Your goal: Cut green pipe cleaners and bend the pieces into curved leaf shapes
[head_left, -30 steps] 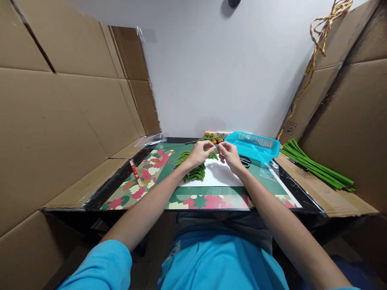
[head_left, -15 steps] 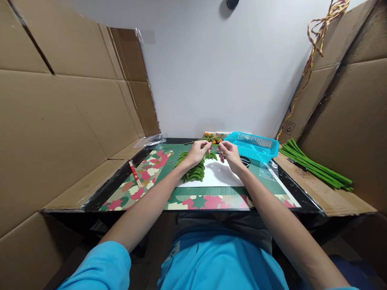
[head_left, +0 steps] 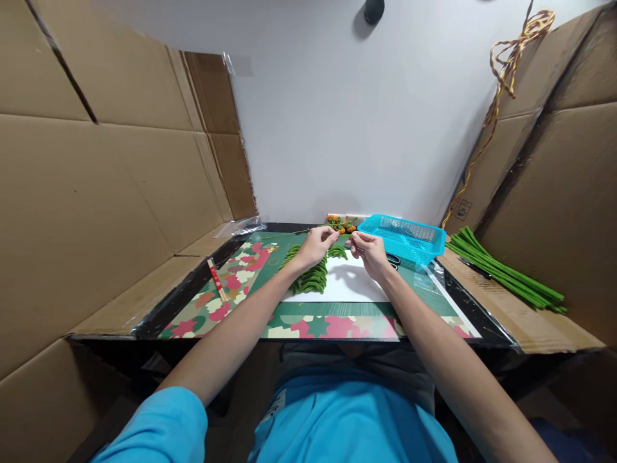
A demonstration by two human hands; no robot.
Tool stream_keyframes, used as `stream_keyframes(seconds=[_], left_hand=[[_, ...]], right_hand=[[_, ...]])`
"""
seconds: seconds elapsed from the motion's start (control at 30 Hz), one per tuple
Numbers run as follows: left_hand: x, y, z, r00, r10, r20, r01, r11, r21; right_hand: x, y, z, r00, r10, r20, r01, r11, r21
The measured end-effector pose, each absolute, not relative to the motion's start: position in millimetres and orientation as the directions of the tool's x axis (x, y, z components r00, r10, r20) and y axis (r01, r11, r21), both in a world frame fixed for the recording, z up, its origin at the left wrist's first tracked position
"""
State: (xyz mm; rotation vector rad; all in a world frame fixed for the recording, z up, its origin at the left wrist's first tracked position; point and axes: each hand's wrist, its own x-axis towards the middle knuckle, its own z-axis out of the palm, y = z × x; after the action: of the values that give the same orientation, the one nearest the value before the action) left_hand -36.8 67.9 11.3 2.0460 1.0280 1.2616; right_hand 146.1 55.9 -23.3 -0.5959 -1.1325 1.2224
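Green strips [head_left: 311, 280] lie at the left of white paper [head_left: 357, 286], likely for easy reach, near the left hand [head_left: 317, 245], which, like the right hand [head_left: 370, 251], pinches narrowly, contents too small to tell.

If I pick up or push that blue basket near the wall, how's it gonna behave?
The basket looks like thin plastic full of holes, so it's probably light for its size. Its sides stand up without sagging, suggesting it's fairly stiff. Being wide and shallow, it would likely slide rather than tip.
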Motion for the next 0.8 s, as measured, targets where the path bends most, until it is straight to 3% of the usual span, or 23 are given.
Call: stream_keyframes(seconds=[0.4,0.8], left_hand=[[-34.0,58.9,10.1,0.319,0.824,0.468,0.260,-0.551,0.793],[-31.0,53.8,14.0,0.399,0.816,0.418,0.166,-0.513,0.842]], right_hand=[[141.6,51.1,-21.0,-0.065,0.932,0.356,-0.417,0.298,-0.858],[153.6,59.5,-22.2,0.047,0.951,0.307,-0.464,0.293,-0.836]])
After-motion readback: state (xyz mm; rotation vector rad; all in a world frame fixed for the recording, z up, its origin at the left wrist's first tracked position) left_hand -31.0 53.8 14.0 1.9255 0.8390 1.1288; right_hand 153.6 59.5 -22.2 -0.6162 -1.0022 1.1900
